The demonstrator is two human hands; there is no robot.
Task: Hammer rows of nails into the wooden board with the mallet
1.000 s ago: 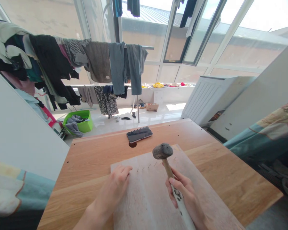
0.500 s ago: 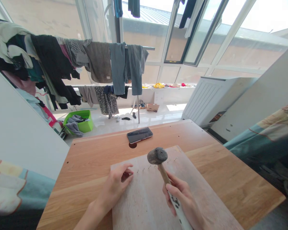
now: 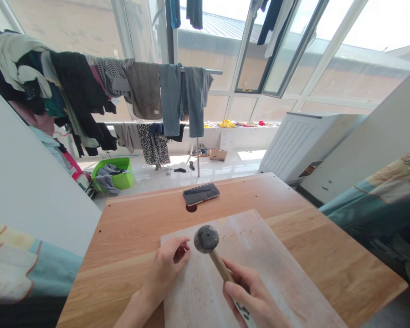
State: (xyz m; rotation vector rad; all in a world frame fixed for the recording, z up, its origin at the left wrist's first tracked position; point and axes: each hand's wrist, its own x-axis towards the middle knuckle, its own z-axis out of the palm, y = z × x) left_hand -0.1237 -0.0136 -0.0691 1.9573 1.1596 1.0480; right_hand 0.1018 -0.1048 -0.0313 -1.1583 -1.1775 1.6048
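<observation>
My right hand [image 3: 251,291] is wrapped round the handle of a mallet [image 3: 207,238] with a dark rounded head. The head hangs over the upper left part of a pale wooden board [image 3: 232,269]. Several thin nails stand in a row near the board's far edge, among them a nail [image 3: 252,228] at the right end; the mallet head covers the left part of the row. By the board's left edge rests my left hand [image 3: 171,259], fingers curled and thumb close to the fingertips. What it pinches, if anything, is too small to make out.
The board lies on a wooden table [image 3: 130,237]. A phone [image 3: 201,194] lies beyond the board, beside a round hole in the tabletop. Past the table are a green basin [image 3: 125,180], a rack of hanging clothes [image 3: 145,91] and a white cabinet [image 3: 290,141]. Curtains flank both sides.
The mallet head has moved left and nearer to me, now covering nails seen before. My right hand has shifted slightly left with it. My left hand keeps its curled pose.
</observation>
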